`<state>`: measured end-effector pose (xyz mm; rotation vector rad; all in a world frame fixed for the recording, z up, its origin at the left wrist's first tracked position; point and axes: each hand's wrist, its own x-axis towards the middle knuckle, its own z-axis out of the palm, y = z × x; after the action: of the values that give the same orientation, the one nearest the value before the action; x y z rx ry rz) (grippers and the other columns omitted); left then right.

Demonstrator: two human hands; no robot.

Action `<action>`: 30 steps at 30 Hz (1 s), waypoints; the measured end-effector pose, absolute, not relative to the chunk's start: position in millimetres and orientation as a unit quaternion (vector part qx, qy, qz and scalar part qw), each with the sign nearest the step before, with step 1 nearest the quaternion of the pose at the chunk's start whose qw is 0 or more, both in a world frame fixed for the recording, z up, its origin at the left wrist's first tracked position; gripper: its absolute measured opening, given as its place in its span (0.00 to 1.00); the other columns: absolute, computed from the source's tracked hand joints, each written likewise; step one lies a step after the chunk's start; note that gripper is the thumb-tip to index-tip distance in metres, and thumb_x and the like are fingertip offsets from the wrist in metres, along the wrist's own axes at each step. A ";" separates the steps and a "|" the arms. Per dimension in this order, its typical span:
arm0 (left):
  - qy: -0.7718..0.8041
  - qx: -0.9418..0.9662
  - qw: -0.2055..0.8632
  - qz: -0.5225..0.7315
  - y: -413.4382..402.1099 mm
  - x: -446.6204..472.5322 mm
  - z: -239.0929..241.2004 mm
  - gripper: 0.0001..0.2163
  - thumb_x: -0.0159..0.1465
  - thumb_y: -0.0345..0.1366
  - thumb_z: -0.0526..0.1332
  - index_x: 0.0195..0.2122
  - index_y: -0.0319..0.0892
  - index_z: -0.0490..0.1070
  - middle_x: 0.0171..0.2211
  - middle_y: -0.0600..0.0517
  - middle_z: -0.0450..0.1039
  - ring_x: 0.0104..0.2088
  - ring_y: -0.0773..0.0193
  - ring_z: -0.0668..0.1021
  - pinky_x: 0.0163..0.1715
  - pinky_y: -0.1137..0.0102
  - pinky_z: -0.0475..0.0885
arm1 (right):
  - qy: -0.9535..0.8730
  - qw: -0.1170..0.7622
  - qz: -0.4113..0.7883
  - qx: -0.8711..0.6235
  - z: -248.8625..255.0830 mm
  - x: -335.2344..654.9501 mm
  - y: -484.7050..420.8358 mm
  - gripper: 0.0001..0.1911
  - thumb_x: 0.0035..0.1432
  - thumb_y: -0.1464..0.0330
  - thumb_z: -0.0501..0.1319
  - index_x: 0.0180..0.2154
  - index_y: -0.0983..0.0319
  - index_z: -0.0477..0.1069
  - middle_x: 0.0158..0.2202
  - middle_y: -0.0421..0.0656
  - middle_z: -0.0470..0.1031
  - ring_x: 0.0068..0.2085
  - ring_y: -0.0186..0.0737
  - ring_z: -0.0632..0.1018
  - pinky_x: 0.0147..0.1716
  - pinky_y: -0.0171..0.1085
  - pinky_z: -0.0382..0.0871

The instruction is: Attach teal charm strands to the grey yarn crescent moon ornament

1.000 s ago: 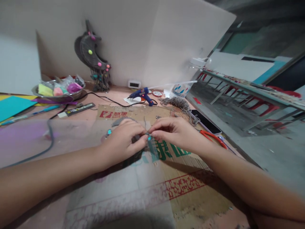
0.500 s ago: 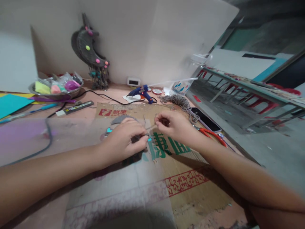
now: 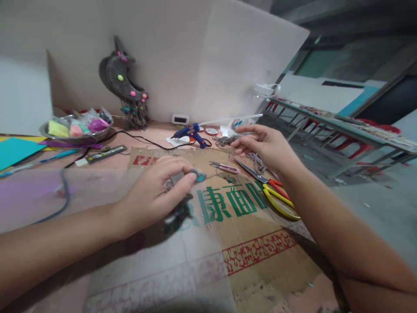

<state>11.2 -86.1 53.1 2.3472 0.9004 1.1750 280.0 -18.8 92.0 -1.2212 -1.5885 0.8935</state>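
My left hand [image 3: 163, 182] is closed on a grey yarn piece [image 3: 193, 172] with a teal bit on its end, pinched between thumb and fingers. Darker strands with teal parts [image 3: 178, 215] hang below that hand, above the cardboard. From the pinched end a thin yarn strand runs right over the cardboard. My right hand [image 3: 260, 145] is raised over a heap of grey yarn [image 3: 226, 140], its fingers bent and apart, and nothing shows clearly in them. Below it lie scissors [image 3: 260, 177] with yellow and red handles and small pink thread snips [image 3: 224, 167].
A blue glue gun [image 3: 192, 134] stands behind the cardboard [image 3: 273, 265], its cord running left. Further left are a metal bowl of bagged coloured clay [image 3: 78, 138] and a blade case [image 3: 107, 154]. A decorated grey moon [image 3: 114, 74] leans on the white board. Translucent sheet [image 3: 156, 265] covers the left side.
My right hand has moved away from my left, up and right toward the yarn heap, and its pinch has loosened. The scissors and snips now show. The camera view has shifted slightly.
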 end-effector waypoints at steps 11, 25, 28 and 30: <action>0.355 0.712 0.190 0.576 -86.0 -12.3 103.3 0.09 0.66 0.37 0.57 0.34 0.45 0.76 0.31 0.56 0.76 0.33 0.69 0.75 0.34 0.73 0.69 | -0.741 0.337 0.333 -0.476 101.0 272.5 -34.4 0.14 0.58 0.61 0.60 0.25 0.62 0.71 0.19 0.40 0.74 0.18 0.28 0.69 0.17 0.29 0.61; 0.351 0.745 0.151 0.547 -74.2 -17.8 107.3 0.10 0.65 0.36 0.57 0.29 0.42 0.75 0.25 0.56 0.72 0.28 0.71 0.71 0.26 0.77 0.66 | -0.844 0.240 0.070 -0.475 72.0 240.8 -11.9 0.11 0.59 0.65 0.57 0.40 0.62 0.75 0.36 0.47 0.78 0.39 0.44 0.77 0.43 0.45 0.70; 0.349 0.749 0.145 0.544 -73.4 -19.3 107.5 0.11 0.65 0.37 0.57 0.29 0.42 0.75 0.24 0.57 0.70 0.28 0.72 0.71 0.25 0.77 0.64 | -0.850 0.215 0.094 -0.471 72.0 242.4 -7.7 0.11 0.59 0.71 0.54 0.39 0.60 0.75 0.35 0.45 0.78 0.39 0.43 0.77 0.41 0.43 0.70; 0.349 0.748 0.144 0.546 -72.7 -19.8 107.5 0.10 0.65 0.37 0.58 0.29 0.42 0.75 0.24 0.57 0.70 0.28 0.71 0.71 0.24 0.77 0.64 | -0.882 0.192 0.111 -0.415 71.8 241.7 -8.4 0.21 0.55 0.75 0.56 0.50 0.57 0.70 0.52 0.45 0.73 0.52 0.45 0.73 0.50 0.44 0.66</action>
<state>-19.8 -72.7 107.5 2.1562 1.0070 1.5744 241.7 -8.4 71.8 -1.1636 -2.4773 0.3129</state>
